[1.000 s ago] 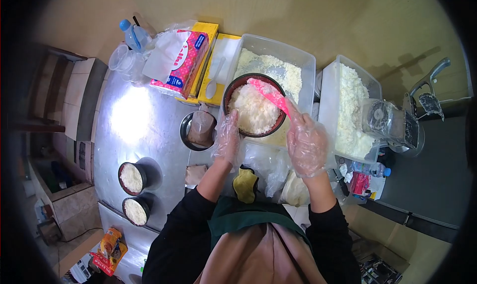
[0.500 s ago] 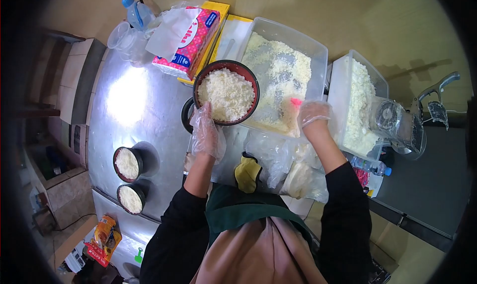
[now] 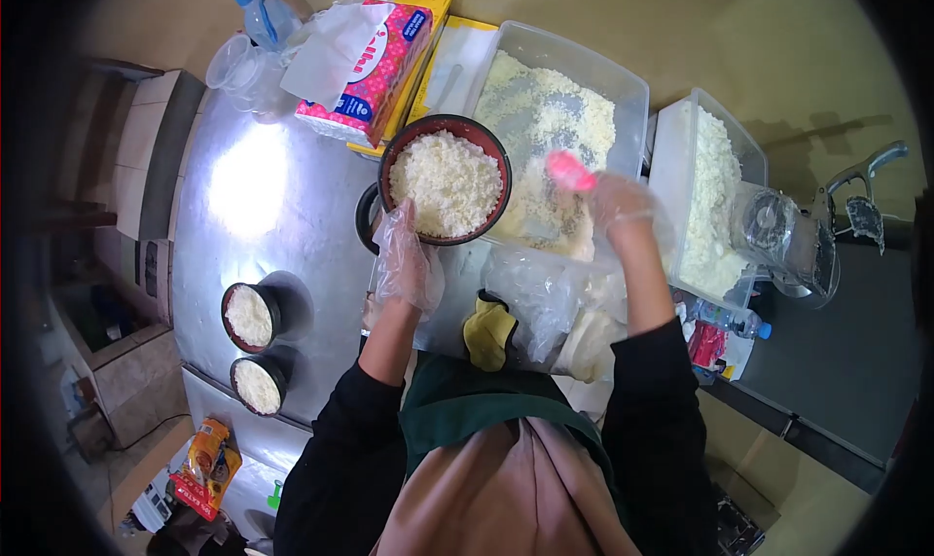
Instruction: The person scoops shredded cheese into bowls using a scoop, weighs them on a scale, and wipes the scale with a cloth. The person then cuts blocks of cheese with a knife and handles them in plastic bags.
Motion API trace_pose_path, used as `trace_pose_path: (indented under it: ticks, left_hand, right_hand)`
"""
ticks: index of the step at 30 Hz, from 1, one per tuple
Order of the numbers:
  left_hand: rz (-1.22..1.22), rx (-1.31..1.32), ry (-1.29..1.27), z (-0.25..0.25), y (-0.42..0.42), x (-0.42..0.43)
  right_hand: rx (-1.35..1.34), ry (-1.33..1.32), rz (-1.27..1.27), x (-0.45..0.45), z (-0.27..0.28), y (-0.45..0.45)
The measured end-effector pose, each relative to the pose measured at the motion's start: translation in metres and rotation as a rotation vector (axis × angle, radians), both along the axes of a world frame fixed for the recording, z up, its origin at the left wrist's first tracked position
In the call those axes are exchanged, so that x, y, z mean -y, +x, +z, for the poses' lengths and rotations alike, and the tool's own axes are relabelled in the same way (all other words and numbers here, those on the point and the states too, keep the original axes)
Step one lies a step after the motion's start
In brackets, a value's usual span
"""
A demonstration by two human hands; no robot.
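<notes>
My left hand point(image 3: 404, 259), in a clear plastic glove, grips the near rim of a dark bowl point(image 3: 505, 179) with a red inside. White grated crumbs point(image 3: 446, 184), perhaps cheese, fill this bowl. My right hand point(image 3: 628, 209), gloved too and a little blurred, is closed round a bright pink scoop point(image 3: 570, 171). That scoop is over a clear plastic tub point(image 3: 630, 94), where more pale crumbs point(image 3: 574, 118) lie spread across the bottom. Below the bowl's left side shows part of another dark round container point(image 3: 367, 220).
Two small filled bowls point(image 3: 249, 318) point(image 3: 258, 386) stand on the steel table's left. A second tub point(image 3: 754, 152) with white crumbs is at right, beside a metal-handled grater point(image 3: 783, 230). A tissue pack point(image 3: 375, 74), plastic bags point(image 3: 535, 298) and a yellow-black cloth point(image 3: 488, 332) lie nearby.
My right hand has lifted and shifted up from the tub's near right corner, bringing the pink scoop further into view. The left hand and bowl stay nearly in place.
</notes>
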State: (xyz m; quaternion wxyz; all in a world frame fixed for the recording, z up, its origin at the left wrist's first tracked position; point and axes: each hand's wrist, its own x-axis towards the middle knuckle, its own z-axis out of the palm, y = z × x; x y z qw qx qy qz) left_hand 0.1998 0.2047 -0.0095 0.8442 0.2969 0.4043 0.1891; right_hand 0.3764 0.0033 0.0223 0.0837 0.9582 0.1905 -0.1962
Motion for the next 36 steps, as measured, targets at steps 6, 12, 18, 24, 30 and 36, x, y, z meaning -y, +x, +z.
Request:
trace_pose_path:
  ticks: [6, 12, 18, 24, 30, 36]
  left_hand:
    - [0.021, 0.009, -0.012, 0.005, 0.001, 0.003]
    - [-0.052, 0.014, 0.021, -0.009, 0.0, -0.001]
    - [-0.043, 0.103, -0.005, -0.005, 0.002, -0.002]
    - [-0.02, 0.072, 0.064, -0.002, 0.003, -0.008]
    - [-0.119, -0.098, 0.371, 0.002, 0.016, -0.009]
    - [-0.463, -0.222, 0.924, -0.013, 0.03, 0.018]
  right_hand:
    - [-0.188, -0.114, 0.349, 0.019, -0.061, 0.016]
    - [-0.404, 0.359, 0.432, -0.008, -0.13, -0.015]
    - [-0.825, 0.554, 0.226, -0.013, -0.127, -0.013]
    - [-1.007, 1.108, -0.618, 0.02, -0.062, -0.012]
    - [-0.581, 0.99, -0.436, 0.047, 0.032, 0.002]
    - [-0.039, 0.787, -0.171, 0.026, 0.091, -0.032]
